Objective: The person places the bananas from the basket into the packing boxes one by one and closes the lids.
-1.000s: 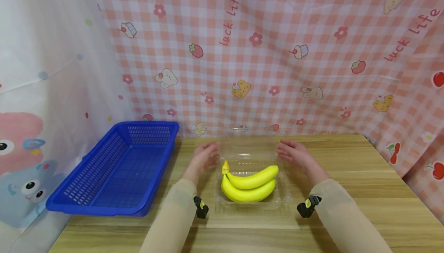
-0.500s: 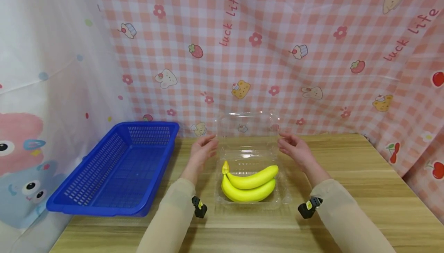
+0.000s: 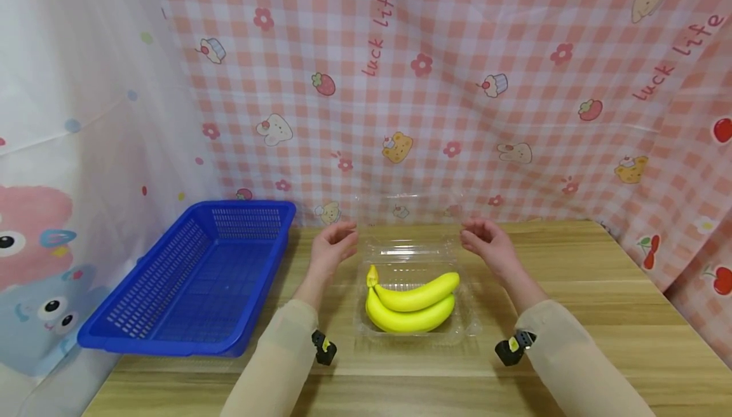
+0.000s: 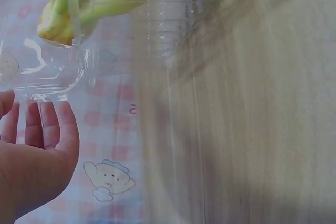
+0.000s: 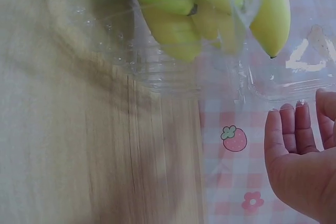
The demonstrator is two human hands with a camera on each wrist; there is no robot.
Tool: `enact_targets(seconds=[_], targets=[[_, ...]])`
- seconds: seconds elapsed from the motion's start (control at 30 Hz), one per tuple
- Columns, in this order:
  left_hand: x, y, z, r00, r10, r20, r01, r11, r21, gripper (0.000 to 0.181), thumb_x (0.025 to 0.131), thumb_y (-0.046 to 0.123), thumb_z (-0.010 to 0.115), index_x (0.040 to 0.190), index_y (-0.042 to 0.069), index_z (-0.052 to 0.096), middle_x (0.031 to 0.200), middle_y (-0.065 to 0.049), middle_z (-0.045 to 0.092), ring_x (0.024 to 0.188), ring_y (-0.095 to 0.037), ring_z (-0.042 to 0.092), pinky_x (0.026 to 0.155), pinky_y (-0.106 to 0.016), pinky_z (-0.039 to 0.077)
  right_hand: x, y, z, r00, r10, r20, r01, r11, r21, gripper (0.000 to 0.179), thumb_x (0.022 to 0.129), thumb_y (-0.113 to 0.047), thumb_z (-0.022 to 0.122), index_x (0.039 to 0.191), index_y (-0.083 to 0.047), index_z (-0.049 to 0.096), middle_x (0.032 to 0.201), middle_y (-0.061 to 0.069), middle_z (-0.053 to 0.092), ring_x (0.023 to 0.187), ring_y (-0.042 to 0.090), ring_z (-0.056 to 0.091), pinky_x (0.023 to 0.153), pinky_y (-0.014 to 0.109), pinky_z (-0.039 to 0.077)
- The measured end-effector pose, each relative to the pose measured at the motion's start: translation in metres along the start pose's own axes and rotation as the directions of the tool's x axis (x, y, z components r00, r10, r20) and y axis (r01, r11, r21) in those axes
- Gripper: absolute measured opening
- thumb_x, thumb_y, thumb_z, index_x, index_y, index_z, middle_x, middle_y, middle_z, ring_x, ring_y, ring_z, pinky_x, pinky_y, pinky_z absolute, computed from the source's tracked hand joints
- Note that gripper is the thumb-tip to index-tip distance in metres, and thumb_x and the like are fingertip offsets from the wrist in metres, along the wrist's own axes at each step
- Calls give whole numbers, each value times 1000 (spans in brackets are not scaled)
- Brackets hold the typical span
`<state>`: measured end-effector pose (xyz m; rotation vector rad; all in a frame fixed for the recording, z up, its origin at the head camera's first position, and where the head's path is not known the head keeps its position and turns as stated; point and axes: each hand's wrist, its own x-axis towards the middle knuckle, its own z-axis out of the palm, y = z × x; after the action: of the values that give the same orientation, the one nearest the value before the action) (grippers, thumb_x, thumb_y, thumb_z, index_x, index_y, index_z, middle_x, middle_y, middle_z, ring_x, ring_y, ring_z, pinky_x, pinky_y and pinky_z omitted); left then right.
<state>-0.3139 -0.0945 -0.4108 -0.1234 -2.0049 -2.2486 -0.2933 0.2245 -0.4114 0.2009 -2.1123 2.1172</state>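
A bunch of yellow bananas (image 3: 412, 302) lies in the base of a clear plastic clamshell box (image 3: 469, 328) on the table. Its hinged lid (image 3: 412, 252) stands raised at the back, faint against the cloth. At the lid's left side is my left hand (image 3: 333, 245), fingers loosely bent and thumb apart; in the left wrist view its fingertips (image 4: 48, 109) meet the lid's rim. My right hand (image 3: 490, 244) mirrors it on the other side, its fingertips (image 5: 287, 109) right at the rim in the right wrist view. Both hands are above the tabletop.
A blue plastic basket (image 3: 189, 290) with slotted walls stands on the left of the wooden table (image 3: 600, 341). Behind the table hangs a pink checked cloth (image 3: 423, 105), with a white printed cloth (image 3: 103, 169) along the left side.
The lid has swung up from leaning back and then toward me. Both hands have risen with it and moved slightly apart. The bananas and basket stay put.
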Motion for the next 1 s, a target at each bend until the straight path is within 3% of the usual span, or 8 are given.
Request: enact_targets(seconds=[0.33, 0.57, 0.77, 1.0], targets=[[-8, 0, -2, 994, 104, 32, -106, 993, 59, 24, 89, -7, 67, 110, -16, 62, 99, -20, 67, 79, -9, 63, 75, -32, 59, -8, -2, -3, 1000, -26, 9, 26, 1000, -15, 20, 98, 0, 58, 113, 12, 51, 94, 0, 60, 85, 6, 61, 82, 22, 55], [-10, -9, -8, 979, 194, 64, -200, 974, 109, 16, 87, -7, 68, 102, -13, 65, 92, -15, 69, 77, -13, 63, 73, -28, 58, -11, 0, -8, 997, -58, 54, 63, 993, -99, 21, 97, -1, 60, 110, 13, 51, 93, 4, 58, 85, 7, 61, 82, 22, 54], [-11, -13, -13, 970, 227, 85, -239, 955, 175, 14, 86, -6, 71, 99, -9, 67, 93, -15, 69, 81, -14, 62, 76, -26, 56, -16, 0, -13, 995, -61, 85, 78, 973, -215, 24, 96, -4, 63, 109, 11, 52, 94, 7, 59, 86, 8, 59, 81, 19, 51], [-14, -14, -16, 959, 265, 101, -280, 943, 178, 16, 84, -7, 73, 98, -11, 67, 93, -16, 69, 81, -11, 61, 78, -22, 51, -19, 1, -17, 994, -43, 99, 69, 958, -280, 26, 95, -11, 66, 109, 8, 54, 96, 9, 60, 87, 8, 58, 80, 19, 49]])
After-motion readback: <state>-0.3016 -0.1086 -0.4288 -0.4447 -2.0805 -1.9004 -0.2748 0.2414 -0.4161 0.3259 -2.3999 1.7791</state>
